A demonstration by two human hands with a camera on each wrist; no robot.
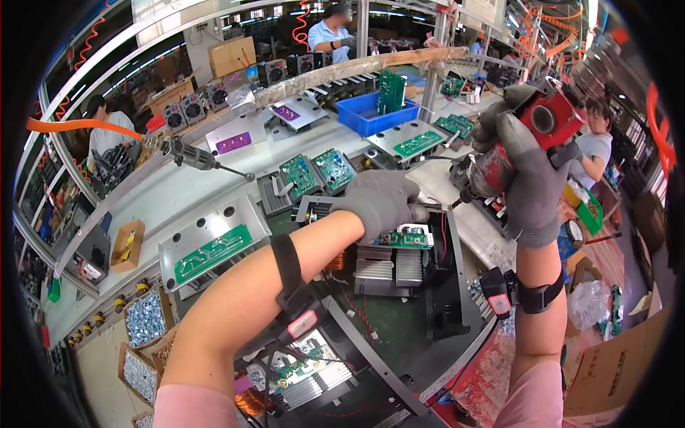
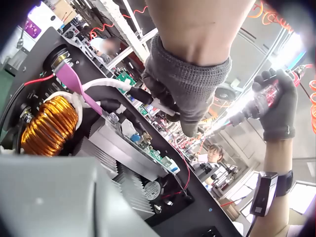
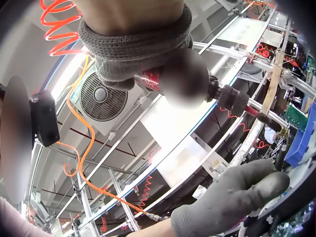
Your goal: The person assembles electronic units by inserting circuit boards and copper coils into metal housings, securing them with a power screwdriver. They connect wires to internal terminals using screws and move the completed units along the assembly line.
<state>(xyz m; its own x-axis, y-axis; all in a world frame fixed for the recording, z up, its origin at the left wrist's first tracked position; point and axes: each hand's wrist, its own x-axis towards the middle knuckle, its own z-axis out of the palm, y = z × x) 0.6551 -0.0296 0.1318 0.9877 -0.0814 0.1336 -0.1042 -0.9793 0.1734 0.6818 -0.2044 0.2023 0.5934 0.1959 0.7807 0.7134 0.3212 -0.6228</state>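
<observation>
My right hand (image 1: 531, 167), in a grey glove, grips a red power drill (image 1: 553, 114) whose chuck (image 3: 232, 98) points down to the left. Its bit ends close by the fingertips of my left hand (image 1: 378, 203). That hand, gloved the same way, pinches a black-sleeved cable end (image 3: 282, 154) between thumb and fingers above a black metal case (image 1: 449, 307). Inside the case are silver heatsinks (image 1: 382, 271), a green circuit board (image 1: 410, 237) and a copper coil (image 2: 52, 126). A pink strip (image 2: 76, 86) and a white-sleeved cable (image 2: 103, 83) show beside the coil.
A second case with a board (image 1: 307, 364) lies nearest me. Metal plates with green panels (image 1: 210, 253) and a blue bin (image 1: 371, 121) stand on the bench. A hanging driver (image 1: 203, 157) points in from the left. Boxes of screws (image 1: 146, 317) sit left; other people work beyond.
</observation>
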